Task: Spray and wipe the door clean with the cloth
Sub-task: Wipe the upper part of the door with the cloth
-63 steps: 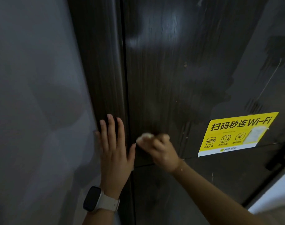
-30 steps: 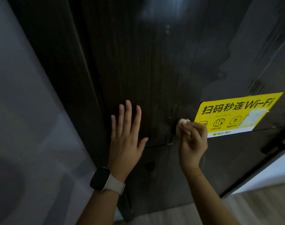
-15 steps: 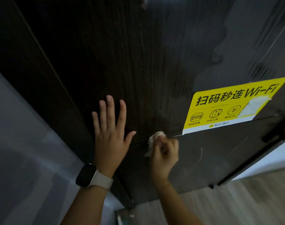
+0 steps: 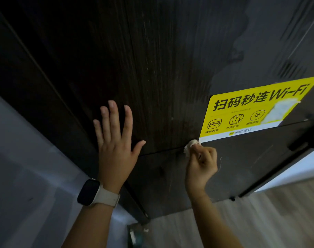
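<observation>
Dark wood grain covers the door (image 4: pixel 152 59), and the cloth (image 4: pixel 191 146) is a small pale wad pressed to it at the seam between the upper and lower panels. The right hand (image 4: pixel 201 163) has its fingers curled tight around that wad, which touches the lower left corner of the yellow sticker (image 4: pixel 256 108); the sticker lies at about two o'clock from the hand. The left hand (image 4: pixel 116 140) rests flat on the door at nine o'clock from the cloth, fingers straight and spread, holding nothing, with a watch (image 4: pixel 95 192) on its wrist.

The likeliest trouble is the sticker's edge. A damp wad rubbed upward against that corner could lift or tear it, and a pale patch near its right end already looks scuffed. Wiping with so small a bundle may also leave streaks; misty smears show at twelve o'clock. No spray bottle is in view.
</observation>
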Motion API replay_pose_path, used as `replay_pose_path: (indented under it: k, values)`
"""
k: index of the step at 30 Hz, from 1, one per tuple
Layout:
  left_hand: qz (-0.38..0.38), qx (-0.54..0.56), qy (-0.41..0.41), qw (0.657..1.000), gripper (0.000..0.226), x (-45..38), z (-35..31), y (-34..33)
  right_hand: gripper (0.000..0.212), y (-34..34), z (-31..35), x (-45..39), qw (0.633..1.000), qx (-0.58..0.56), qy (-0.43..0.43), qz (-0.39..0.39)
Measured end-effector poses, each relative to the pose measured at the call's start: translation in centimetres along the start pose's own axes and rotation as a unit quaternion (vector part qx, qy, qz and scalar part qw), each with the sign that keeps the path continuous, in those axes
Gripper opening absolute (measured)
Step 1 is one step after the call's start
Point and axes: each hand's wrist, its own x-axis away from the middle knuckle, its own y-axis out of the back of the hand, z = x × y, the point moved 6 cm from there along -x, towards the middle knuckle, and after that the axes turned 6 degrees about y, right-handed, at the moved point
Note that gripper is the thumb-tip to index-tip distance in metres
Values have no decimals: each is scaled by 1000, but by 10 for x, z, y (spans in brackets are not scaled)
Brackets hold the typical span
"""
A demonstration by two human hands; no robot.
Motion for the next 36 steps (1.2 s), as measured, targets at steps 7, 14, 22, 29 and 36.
replay_pose_path:
  k: [7,14,22,29,36]
  values:
    - [2,9,-1,1000,120,1,-1,0,16,-54,40,69,979,0,87,185]
    - [5,10,1,1000,118,1,0,0,11,-3,9,0,997,35,34,67]
    - [2,16,-1,1000,117,0,0,1,14,32,57,-20,988,44,90,118]
    - [-8,15,-2,1000,116,1,0,1,17,-3,135,-88,969,2,245,8]
    - [-14,21,-3,1000,115,1,-1,2,14,-6,58,-31,977,46,200,57]
